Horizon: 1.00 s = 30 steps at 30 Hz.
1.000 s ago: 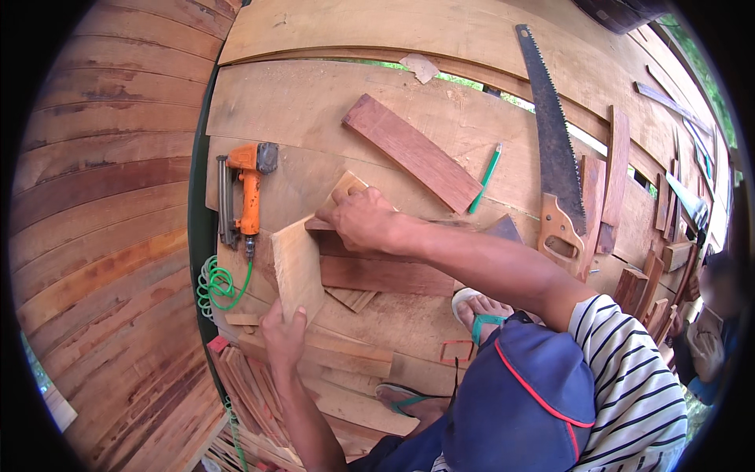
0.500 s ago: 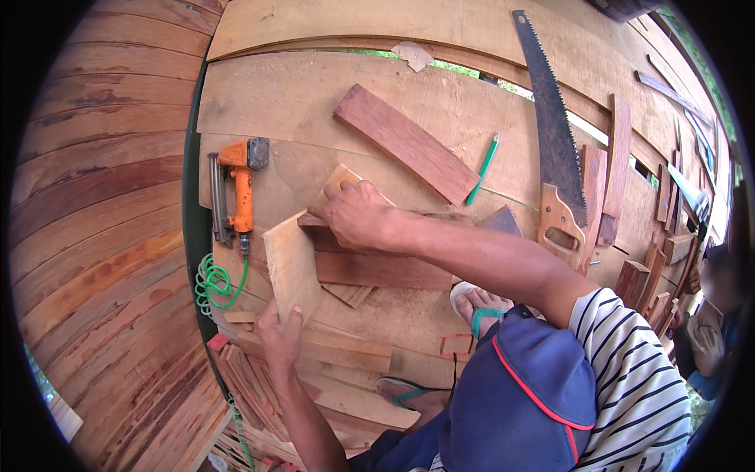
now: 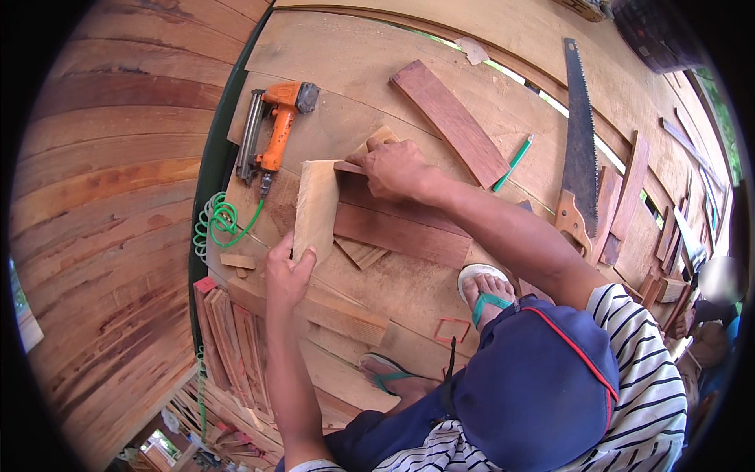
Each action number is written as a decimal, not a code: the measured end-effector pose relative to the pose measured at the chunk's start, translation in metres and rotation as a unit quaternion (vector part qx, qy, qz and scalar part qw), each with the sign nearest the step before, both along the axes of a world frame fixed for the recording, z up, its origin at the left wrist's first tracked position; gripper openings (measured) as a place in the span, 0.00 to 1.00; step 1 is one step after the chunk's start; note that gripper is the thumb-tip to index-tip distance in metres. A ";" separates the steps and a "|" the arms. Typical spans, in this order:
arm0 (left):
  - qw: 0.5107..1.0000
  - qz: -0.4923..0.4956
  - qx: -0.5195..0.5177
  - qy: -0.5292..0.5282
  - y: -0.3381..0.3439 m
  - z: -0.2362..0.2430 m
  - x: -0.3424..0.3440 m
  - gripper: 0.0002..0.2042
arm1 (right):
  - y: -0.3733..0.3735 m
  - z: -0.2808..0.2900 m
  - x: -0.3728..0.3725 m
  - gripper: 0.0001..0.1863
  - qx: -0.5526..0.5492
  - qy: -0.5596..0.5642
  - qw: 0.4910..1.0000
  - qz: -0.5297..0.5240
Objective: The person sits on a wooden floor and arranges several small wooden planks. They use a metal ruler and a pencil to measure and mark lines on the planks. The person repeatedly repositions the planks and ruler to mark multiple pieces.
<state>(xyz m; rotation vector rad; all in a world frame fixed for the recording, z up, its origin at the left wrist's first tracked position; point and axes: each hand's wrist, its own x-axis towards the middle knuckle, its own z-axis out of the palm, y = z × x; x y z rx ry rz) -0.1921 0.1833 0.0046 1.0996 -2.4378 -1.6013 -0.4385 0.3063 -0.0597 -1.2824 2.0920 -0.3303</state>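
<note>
My left hand (image 3: pixel 289 271) grips the lower end of a pale upright board (image 3: pixel 316 204), thumb on its face. My right hand (image 3: pixel 393 169) is closed over the edge of a reddish-brown board (image 3: pixel 358 190) meeting the pale one at a corner, beside another pale piece (image 3: pixel 376 135) partly hidden by my fingers. Below them lies a reddish plank (image 3: pixel 401 236). An orange nail gun (image 3: pixel 277 138) with a green coiled hose (image 3: pixel 224 220) lies left of the corner; a loose reddish board (image 3: pixel 450 122) and green pencil (image 3: pixel 513 163) lie beyond my right hand.
A handsaw (image 3: pixel 580 134) and wood strips (image 3: pixel 625 197) lie at right. A plank wall (image 3: pixel 118 173) rises at left, with stacked offcuts (image 3: pixel 230 338) near it. Sandalled feet (image 3: pixel 487 295) and a blue cap (image 3: pixel 535 377) show low in view. A co-worker (image 3: pixel 712 346) is at the right edge.
The whole scene sits higher and slightly farther right in the picture. Both hands keep their grips on the boards, with little visible change relative to the nail gun.
</note>
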 end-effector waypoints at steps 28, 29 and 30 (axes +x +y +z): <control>0.999 -0.014 -0.008 -0.035 0.000 0.004 -0.002 0.15 | 0.015 -0.020 0.011 0.21 -0.113 0.080 0.990 0.008; 1.000 -0.003 0.005 -0.030 0.001 0.005 -0.002 0.15 | 0.015 -0.020 0.010 0.21 -0.116 0.078 0.990 0.011; 1.000 0.008 0.017 -0.026 0.001 0.005 -0.001 0.15 | 0.015 -0.019 0.010 0.21 -0.120 0.076 0.990 0.015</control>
